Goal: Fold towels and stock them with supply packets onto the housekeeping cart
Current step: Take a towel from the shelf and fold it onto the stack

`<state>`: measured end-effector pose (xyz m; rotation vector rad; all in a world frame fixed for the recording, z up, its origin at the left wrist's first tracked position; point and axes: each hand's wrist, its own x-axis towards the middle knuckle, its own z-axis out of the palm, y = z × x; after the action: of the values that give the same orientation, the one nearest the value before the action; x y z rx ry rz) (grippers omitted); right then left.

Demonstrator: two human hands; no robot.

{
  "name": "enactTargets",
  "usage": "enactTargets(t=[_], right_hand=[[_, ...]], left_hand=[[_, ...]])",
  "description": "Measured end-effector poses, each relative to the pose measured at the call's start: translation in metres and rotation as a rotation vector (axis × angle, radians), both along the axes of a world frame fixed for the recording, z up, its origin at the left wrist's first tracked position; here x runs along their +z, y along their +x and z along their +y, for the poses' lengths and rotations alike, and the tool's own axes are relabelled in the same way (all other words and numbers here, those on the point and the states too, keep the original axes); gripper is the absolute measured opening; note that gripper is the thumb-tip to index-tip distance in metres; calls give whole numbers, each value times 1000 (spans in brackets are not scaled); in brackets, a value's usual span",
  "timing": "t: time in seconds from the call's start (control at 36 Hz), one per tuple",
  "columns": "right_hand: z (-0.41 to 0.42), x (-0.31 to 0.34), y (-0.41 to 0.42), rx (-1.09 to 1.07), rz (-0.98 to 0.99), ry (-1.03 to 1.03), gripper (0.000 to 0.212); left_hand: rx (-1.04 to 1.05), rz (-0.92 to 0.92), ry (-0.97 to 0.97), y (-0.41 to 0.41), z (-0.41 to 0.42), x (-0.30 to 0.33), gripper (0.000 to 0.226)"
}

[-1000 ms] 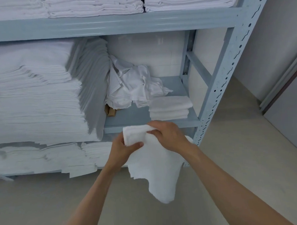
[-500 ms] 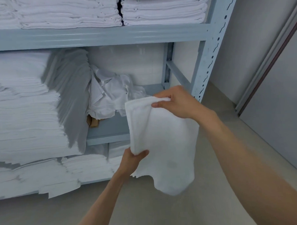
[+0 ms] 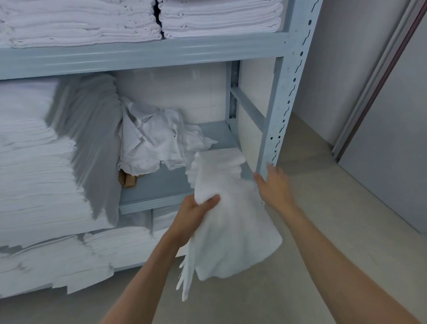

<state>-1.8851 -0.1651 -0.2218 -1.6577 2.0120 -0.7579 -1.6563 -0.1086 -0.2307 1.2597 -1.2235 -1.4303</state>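
A white towel [image 3: 231, 237] hangs in front of the shelf, bunched at its upper left where my left hand [image 3: 194, 217] grips it with thumb on top. My right hand [image 3: 273, 185] is at the towel's right edge with fingers spread and blurred; whether it touches the cloth I cannot tell. Behind the towel a small stack of folded towels [image 3: 225, 156] lies on the middle shelf. A crumpled heap of white linen [image 3: 155, 144] sits further back on the same shelf.
The grey-blue metal rack [image 3: 282, 105] holds tall stacks of folded white linen [image 3: 31, 157] at left and more on the top shelf [image 3: 84, 20]. Some brown cardboard [image 3: 129, 181] lies under the heap. Bare floor and a grey door [image 3: 402, 129] are at right.
My right hand let go of the towel's top corner and dropped to its right side. My left hand now grips the towel higher up, and the towel hangs lower.
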Motion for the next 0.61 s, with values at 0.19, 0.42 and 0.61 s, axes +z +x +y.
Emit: enactTargets(t=[0.19,0.42,0.61], right_hand=[[62,-91,-18,-75,-701,825,68],[66,-97,-12,-46,-1146,543,39],[42,-71,-9,-127,-762,164,38]], left_hand=[[123,12,113,16,-4,-12,33],[207,-77,140,36,0,-24,24],[349,-54,222,51,-10,-19,29]])
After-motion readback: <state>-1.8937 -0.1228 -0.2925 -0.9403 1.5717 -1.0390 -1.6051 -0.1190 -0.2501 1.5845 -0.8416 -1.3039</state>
